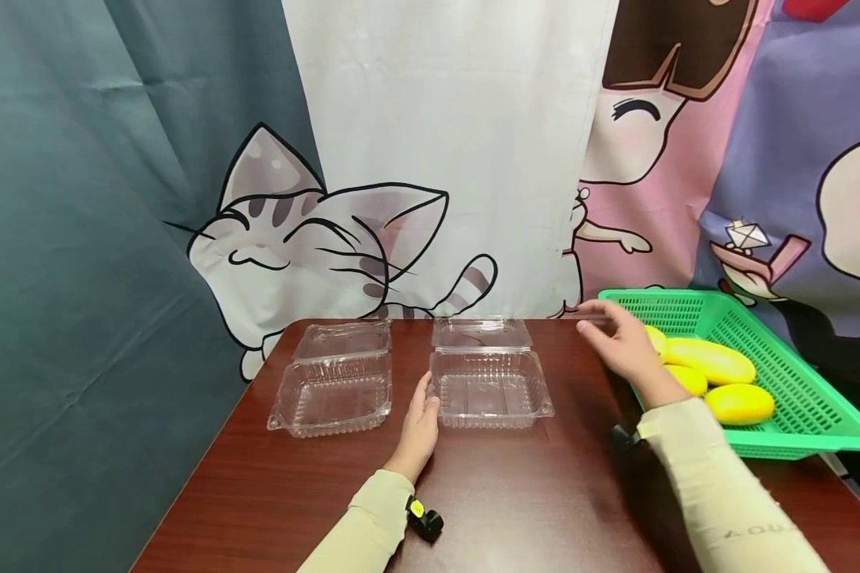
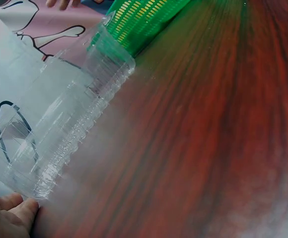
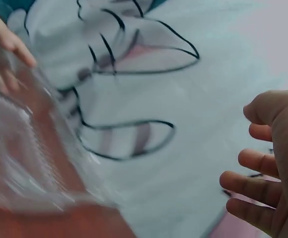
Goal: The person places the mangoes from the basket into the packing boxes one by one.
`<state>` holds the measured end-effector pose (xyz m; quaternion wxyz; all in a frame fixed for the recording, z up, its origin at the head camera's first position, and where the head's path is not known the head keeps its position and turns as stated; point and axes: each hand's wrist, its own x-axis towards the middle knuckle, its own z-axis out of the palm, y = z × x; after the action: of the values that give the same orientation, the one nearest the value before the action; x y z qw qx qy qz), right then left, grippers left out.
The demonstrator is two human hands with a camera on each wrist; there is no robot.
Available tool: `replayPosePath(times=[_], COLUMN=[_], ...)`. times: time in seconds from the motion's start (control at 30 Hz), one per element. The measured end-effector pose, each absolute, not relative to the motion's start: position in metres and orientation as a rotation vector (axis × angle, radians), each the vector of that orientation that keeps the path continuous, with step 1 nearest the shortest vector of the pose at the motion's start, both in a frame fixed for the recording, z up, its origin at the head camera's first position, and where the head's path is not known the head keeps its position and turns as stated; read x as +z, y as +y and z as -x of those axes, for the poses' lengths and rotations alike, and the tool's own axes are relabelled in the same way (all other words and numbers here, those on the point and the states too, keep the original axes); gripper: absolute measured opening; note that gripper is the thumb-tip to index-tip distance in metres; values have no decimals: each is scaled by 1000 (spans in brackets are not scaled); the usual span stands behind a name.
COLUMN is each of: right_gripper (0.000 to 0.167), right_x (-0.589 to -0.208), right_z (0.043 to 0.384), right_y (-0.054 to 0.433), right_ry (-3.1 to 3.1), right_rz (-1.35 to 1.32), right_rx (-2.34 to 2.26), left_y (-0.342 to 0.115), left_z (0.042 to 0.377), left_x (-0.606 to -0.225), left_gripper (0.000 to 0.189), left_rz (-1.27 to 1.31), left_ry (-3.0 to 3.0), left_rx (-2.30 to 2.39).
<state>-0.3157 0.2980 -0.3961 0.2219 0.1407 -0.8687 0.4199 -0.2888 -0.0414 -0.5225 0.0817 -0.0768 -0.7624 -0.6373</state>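
Two clear plastic clamshell boxes stand with raised lids on the table. My left hand [image 1: 419,426] rests its extended fingers against the left side of the right-hand box [image 1: 487,394]. In the left wrist view its fingertips [image 2: 25,210] are at the lower corner of that box [image 2: 79,119]. The left-hand box [image 1: 337,402] stands on the other side of this hand. Over on the right, my right hand [image 1: 623,342] is raised beside the basket, holding nothing. Its fingers [image 3: 253,188] are loosely bent and spread in the right wrist view.
A green perforated basket [image 1: 824,398] stands at the table's right side. Several smooth yellow oblong fruits [image 1: 713,362] lie in it, partly hidden by my right arm. A printed cartoon curtain [image 1: 459,159] hangs behind the dark red wooden table [image 1: 516,493].
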Motion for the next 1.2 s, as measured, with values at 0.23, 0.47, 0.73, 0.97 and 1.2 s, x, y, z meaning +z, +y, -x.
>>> replayPosePath(times=[0.23, 0.47, 0.73, 0.97, 1.2], right_gripper=[49, 73, 84, 83, 73], right_x=[-372, -391, -412, -439, -440], right_z=[331, 350, 359, 372, 376], right_y=[352, 393, 414, 422, 418], right_ry=[-2592, -2791, -2944, -2984, -2984], right_rz=[-207, -8, -30, -12, -93], right_rx=[1042, 949, 925, 876, 764], left_y=[-45, -50, -45, -45, -46], left_z=[291, 294, 291, 289, 291], left_x=[-524, -528, -533, -535, -532], left_gripper=[51, 52, 52, 52, 52], left_rz=[245, 252, 244, 230, 244], left_ry=[-2273, -2304, -2305, -2313, -2292], left_rx=[-1879, -1883, -1903, -1895, -1909])
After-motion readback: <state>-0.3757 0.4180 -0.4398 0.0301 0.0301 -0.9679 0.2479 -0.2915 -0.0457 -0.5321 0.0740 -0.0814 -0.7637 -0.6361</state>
